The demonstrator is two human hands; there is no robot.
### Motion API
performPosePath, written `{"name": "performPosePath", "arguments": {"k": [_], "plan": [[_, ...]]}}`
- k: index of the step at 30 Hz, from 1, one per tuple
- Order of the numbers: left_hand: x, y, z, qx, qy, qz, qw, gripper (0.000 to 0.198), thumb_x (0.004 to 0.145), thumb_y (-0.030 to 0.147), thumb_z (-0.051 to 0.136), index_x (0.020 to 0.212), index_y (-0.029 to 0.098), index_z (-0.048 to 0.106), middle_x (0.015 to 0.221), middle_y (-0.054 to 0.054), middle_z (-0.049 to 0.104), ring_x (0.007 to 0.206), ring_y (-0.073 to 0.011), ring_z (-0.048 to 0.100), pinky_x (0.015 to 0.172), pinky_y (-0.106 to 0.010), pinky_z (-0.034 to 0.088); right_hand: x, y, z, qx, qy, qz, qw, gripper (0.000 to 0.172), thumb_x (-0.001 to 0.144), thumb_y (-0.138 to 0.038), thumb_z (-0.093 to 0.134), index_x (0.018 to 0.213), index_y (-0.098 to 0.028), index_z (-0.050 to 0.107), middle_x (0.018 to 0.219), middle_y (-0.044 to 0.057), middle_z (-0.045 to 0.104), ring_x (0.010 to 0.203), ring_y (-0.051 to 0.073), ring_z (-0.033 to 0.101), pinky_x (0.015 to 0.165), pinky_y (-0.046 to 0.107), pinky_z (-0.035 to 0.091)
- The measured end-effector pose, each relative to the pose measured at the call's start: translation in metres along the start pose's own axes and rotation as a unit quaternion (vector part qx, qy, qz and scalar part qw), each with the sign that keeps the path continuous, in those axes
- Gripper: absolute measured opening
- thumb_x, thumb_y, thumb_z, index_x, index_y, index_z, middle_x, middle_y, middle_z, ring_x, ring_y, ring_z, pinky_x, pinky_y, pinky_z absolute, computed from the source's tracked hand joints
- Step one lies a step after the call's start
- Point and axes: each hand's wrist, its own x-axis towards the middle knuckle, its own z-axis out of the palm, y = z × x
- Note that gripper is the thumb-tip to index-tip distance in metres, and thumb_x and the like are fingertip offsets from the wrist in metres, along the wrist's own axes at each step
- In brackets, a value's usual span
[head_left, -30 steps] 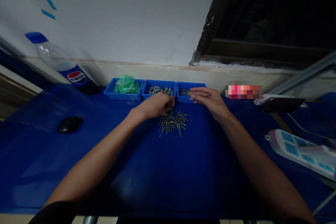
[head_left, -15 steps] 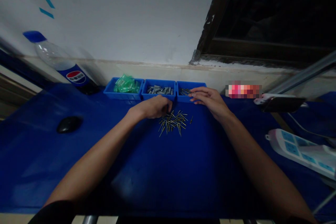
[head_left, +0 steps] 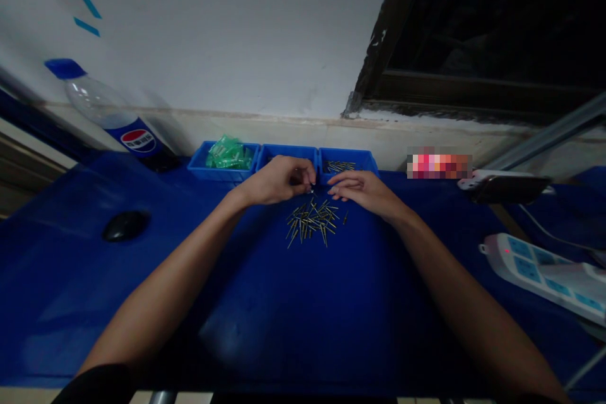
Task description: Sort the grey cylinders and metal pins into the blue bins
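My left hand (head_left: 283, 180) is closed in a pinch on a small shiny metal piece (head_left: 312, 190) just above a pile of thin metal pins (head_left: 310, 226). Most of that piece is hidden by the fingers. Facing it from the right, a short gap away, my right hand (head_left: 363, 192) has its fingers stretched out and slightly apart. Nothing shows between them. Behind the right hand stands a blue bin (head_left: 372, 161) with more thin pins (head_left: 341, 166). The middle blue bin (head_left: 267, 150) is mostly covered by my left hand.
A third blue bin (head_left: 199, 170) holds green-tinted plastic packets (head_left: 230, 153). On the left are a Pepsi bottle (head_left: 137, 137) and a black mouse (head_left: 125, 225). A power strip (head_left: 534, 268), a phone (head_left: 514, 188) and a blurred-out pink item (head_left: 440, 163) are on the right.
My left hand has risen from the pin pile with a small metal piece in its fingertips. My right hand has drawn back from the right bin toward the left hand.
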Motion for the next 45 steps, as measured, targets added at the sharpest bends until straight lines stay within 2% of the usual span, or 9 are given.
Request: {"name": "performPosePath", "arguments": {"k": [5, 10, 14, 18, 22, 24, 33, 39, 45], "plan": [[0.002, 0.007, 0.002, -0.045, 0.069, -0.018, 0.996, 0.011, 0.08, 0.022, 0.071, 0.088, 0.014, 0.071, 0.093, -0.007, 0.078, 0.083, -0.0157, 0.073, 0.084, -0.03, 0.06, -0.005, -0.006, 0.008, 0.078, -0.029, 0.029, 0.996, 0.028, 0.076, -0.037, 0.085, 0.102, -0.027, 0.08, 0.095, 0.007, 0.083, 0.094, 0.028, 0.078, 0.092, 0.047, 0.062], [0.002, 0.008, 0.004, -0.069, 0.071, -0.03, 0.995, 0.014, 0.077, 0.022, 0.074, 0.088, 0.013, 0.072, 0.091, -0.007, 0.078, 0.082, -0.016, 0.073, 0.083, -0.03, 0.06, -0.005, -0.006, 0.011, 0.141, -0.003, 0.044, 0.989, 0.028, 0.072, -0.039, 0.088, 0.095, -0.027, 0.08, 0.098, 0.007, 0.083, 0.097, 0.028, 0.078, 0.099, 0.048, 0.06], [0.002, 0.006, 0.007, -0.047, 0.045, -0.032, 0.997, 0.016, 0.078, 0.023, 0.074, 0.09, 0.013, 0.073, 0.093, -0.008, 0.077, 0.083, -0.0164, 0.073, 0.082, -0.03, 0.059, -0.003, -0.002, 0.01, 0.143, 0.03, 0.031, 0.989, 0.024, 0.071, -0.037, 0.088, 0.091, -0.027, 0.081, 0.091, 0.006, 0.081, 0.092, 0.026, 0.077, 0.096, 0.047, 0.061], [0.001, 0.002, 0.005, 0.062, -0.009, -0.051, 0.997, 0.022, 0.08, 0.022, 0.073, 0.1, 0.013, 0.075, 0.09, -0.007, 0.077, 0.078, -0.0157, 0.071, 0.073, -0.027, 0.053, -0.001, -0.003, 0.005, 0.118, 0.086, 0.011, 0.989, 0.021, 0.071, -0.036, 0.087, 0.088, -0.027, 0.08, 0.087, 0.006, 0.081, 0.09, 0.026, 0.077, 0.093, 0.049, 0.06], [-0.003, -0.004, 0.004, 0.147, -0.097, -0.092, 0.98, 0.026, 0.076, 0.011, 0.071, 0.101, 0.015, 0.076, 0.079, -0.004, 0.075, 0.069, -0.014, 0.067, 0.065, -0.025, 0.046, 0.001, -0.002, -0.002, 0.107, 0.181, -0.026, 0.977, 0.028, 0.071, -0.029, 0.086, 0.099, -0.028, 0.079, 0.103, 0.006, 0.082, 0.105, 0.029, 0.076, 0.099, 0.049, 0.059], [-0.004, -0.007, 0.006, 0.16, -0.122, -0.105, 0.974, 0.03, 0.074, 0.006, 0.069, 0.101, 0.016, 0.076, 0.079, -0.003, 0.075, 0.067, -0.0133, 0.065, 0.063, -0.024, 0.044, 0.001, -0.001, -0.006, 0.102, 0.197, -0.029, 0.975, 0.037, 0.071, -0.028, 0.085, 0.107, -0.029, 0.078, 0.113, 0.007, 0.081, 0.113, 0.03, 0.074, 0.1, 0.049, 0.059], [-0.002, -0.014, 0.014, 0.174, -0.125, -0.115, 0.97, 0.041, 0.066, -0.001, 0.06, 0.101, 0.015, 0.075, 0.08, -0.003, 0.074, 0.066, -0.0132, 0.063, 0.058, -0.024, 0.041, 0.002, 0.005, -0.01, 0.076, 0.144, -0.009, 0.987, 0.033, 0.079, -0.037, 0.083, 0.111, -0.028, 0.077, 0.12, 0.009, 0.08, 0.106, 0.029, 0.077, 0.092, 0.046, 0.062], [-0.001, -0.015, 0.017, 0.174, -0.124, -0.109, 0.971, 0.046, 0.062, -0.001, 0.055, 0.101, 0.015, 0.075, 0.079, -0.003, 0.075, 0.064, -0.0117, 0.064, 0.055, -0.021, 0.04, 0.002, 0.005, -0.007, 0.09, 0.139, -0.003, 0.986, 0.031, 0.077, -0.037, 0.084, 0.105, -0.027, 0.077, 0.115, 0.009, 0.081, 0.099, 0.027, 0.078, 0.088, 0.043, 0.062], [0.0, -0.01, 0.01, 0.129, -0.06, -0.062, 0.988, 0.041, 0.07, 0.003, 0.058, 0.106, 0.012, 0.074, 0.084, -0.005, 0.077, 0.072, -0.0133, 0.069, 0.065, -0.022, 0.048, 0.001, 0.001, -0.003, 0.091, 0.137, 0.006, 0.986, 0.026, 0.076, -0.037, 0.084, 0.1, -0.028, 0.078, 0.105, 0.008, 0.082, 0.094, 0.026, 0.077, 0.087, 0.045, 0.061]]}}
